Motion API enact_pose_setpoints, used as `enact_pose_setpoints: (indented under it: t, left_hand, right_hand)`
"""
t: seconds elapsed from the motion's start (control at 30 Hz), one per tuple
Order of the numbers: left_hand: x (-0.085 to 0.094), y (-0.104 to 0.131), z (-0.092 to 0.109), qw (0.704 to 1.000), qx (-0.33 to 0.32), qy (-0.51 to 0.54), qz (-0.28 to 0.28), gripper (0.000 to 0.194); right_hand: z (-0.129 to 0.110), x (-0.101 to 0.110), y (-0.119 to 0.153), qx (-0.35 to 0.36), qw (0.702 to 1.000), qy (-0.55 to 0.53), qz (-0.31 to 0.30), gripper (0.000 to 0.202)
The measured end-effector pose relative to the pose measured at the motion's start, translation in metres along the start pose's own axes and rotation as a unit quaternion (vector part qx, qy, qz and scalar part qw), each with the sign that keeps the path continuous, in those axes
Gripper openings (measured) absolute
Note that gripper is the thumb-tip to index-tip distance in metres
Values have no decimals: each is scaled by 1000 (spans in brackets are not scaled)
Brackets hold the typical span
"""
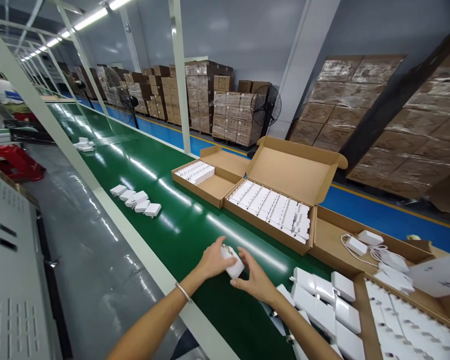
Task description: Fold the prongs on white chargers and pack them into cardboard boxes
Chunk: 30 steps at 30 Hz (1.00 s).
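Note:
My left hand [212,260] grips a white power adapter [234,269] above the green belt [195,235], thumb across its near side. Metal prongs or contacts seem to show on its upper end. Just to the right, my right hand [259,281] has its fingers apart and curved toward the adapter; whether a fingertip touches it I cannot tell. Beneath and beside my right forearm lie several white adapters [315,305], some partly hidden by the arm. Beyond my hands, an open cardboard box [270,230] holds rows of white adapters [272,205].
A second cardboard box [206,197], partly filled, stands to its left. Several loose adapters [135,199] lie farther up the belt. At right, an open box [333,230] contains cabled adapters [382,252], near a packed tray [408,320]. A pale post [180,75] rises at the belt's far edge.

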<state>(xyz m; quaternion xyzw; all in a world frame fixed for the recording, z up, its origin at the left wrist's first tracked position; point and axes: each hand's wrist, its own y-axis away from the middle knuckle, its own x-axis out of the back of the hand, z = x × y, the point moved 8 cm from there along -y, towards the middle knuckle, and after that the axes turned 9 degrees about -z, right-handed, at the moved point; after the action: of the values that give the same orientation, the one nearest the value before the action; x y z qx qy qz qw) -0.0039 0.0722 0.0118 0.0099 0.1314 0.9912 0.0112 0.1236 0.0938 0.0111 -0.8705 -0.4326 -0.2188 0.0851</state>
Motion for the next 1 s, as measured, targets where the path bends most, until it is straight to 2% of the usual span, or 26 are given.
enact_pose_setpoints:
  t: [0.03,0.1,0.13,0.2,0.23,0.27,0.33,0.43,0.57,0.67,0.73,0.8,0.87,0.93,1.0]
  left_hand:
    - [-3,1,-2,996,18,90,-22,70]
    - [-17,6,-2,963,41,252,-81,58]
    - [-26,11,1,935,47,334,-109,55]
    - [-43,21,8,849,63,499,-161,48]
    - [-50,26,13,811,69,551,-183,46]
    - [-56,30,17,789,73,575,-203,46]
    - [-62,36,24,768,72,591,-234,47]
    - [-64,37,29,758,61,598,-253,45]
    - [-62,35,29,757,41,599,-258,44]
    - [-60,34,24,757,45,605,-244,45]
    - [-56,34,21,759,50,610,-222,45]
    - [-53,34,18,763,53,612,-200,45]
    - [-50,34,18,768,59,609,-187,45]
    - [-50,35,19,770,61,607,-188,43]
    - [-52,37,22,768,58,605,-202,43]
  right_hand:
    - [-10,3,2,20,1000,-17,15,88]
    - [-34,7,4,62,997,-25,44,100]
    - [-47,9,4,83,995,-25,57,101]
    - [-70,12,5,110,990,-30,87,97]
    - [-80,13,5,116,987,-35,101,93]
    - [-87,14,5,118,986,-38,114,90]
    - [-95,16,7,113,983,-41,138,87]
    - [-98,17,9,95,983,-42,152,89]
    - [-100,16,7,94,986,-15,134,85]
    - [-99,18,6,97,986,-30,131,91]
    - [-100,16,4,105,986,-71,105,94]
    - [-101,13,3,100,985,-110,87,83]
    - [-102,14,4,77,984,-131,95,63]
    - [-101,18,3,50,979,-167,107,46]
    - [-98,22,0,27,967,-226,111,39]
